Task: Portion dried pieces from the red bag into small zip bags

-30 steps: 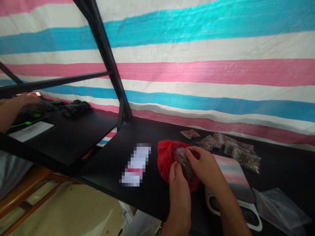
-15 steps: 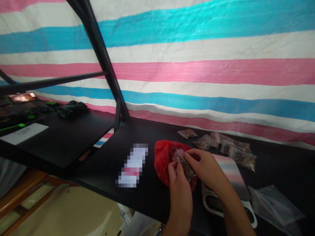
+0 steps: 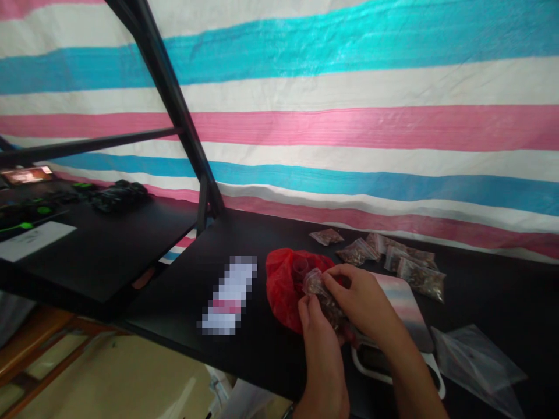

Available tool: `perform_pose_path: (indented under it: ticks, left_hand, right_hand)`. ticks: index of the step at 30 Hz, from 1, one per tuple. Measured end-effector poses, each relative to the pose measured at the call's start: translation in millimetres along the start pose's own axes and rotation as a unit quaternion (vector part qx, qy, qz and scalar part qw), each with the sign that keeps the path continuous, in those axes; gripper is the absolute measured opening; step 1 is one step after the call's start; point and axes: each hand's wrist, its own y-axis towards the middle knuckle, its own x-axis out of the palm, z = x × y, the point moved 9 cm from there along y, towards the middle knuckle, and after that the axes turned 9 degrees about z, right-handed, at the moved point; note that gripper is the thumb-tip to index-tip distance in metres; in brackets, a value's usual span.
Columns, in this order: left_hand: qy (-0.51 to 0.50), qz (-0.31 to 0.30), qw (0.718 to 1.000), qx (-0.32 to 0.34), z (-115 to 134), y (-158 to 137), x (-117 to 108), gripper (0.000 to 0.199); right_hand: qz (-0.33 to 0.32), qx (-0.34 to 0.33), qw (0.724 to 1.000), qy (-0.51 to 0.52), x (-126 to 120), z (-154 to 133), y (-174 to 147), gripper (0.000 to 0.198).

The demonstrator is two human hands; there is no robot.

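Between both hands is a small clear zip bag (image 3: 328, 304) with brown bits inside, tilted over the near right side of a red plastic bag (image 3: 279, 285). My left hand (image 3: 318, 334) pinches its near left edge. My right hand (image 3: 356, 294) grips the upper right edge with thumb and fingers closed. A round clear rim shows inside the red bag. Under my right forearm, a kitchen scale (image 3: 404, 305) with a shiny metal plate is partly covered. Behind it lie several filled zip bags (image 3: 421, 279), and one more filled bag (image 3: 326, 236) sits farther left.
Flat clear plastic bags (image 3: 478, 364) lie right of the scale. A blurred-out white and pink item (image 3: 230, 297) rests on the black table (image 3: 183, 314) at left. A black metal frame (image 3: 181, 116) rises behind, before a striped tarp (image 3: 349, 128).
The view has shifted slightly, so things sit a little farther left. The held zip bag has come a little nearer and right relative to the red bag, whose inside shows more.
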Motion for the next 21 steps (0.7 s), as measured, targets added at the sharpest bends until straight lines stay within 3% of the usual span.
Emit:
perform_pose_path:
  ticks: [9,16,21]
  left_hand:
    - [-0.090,-0.015,0.995,-0.034,-18,10,11,0.043]
    - [-0.071,-0.015,0.996,-0.053,-27,11,18,0.054]
    - [-0.043,0.000,0.996,-0.084,-41,28,13,0.060]
  right_hand:
    - [0.004,-0.004,0.999,-0.049,-1,-2,2,0.022]
    - [0.028,0.006,0.997,-0.072,-7,5,3,0.022]
    - [0.029,-0.002,0.998,-0.049,-8,4,3,0.023]
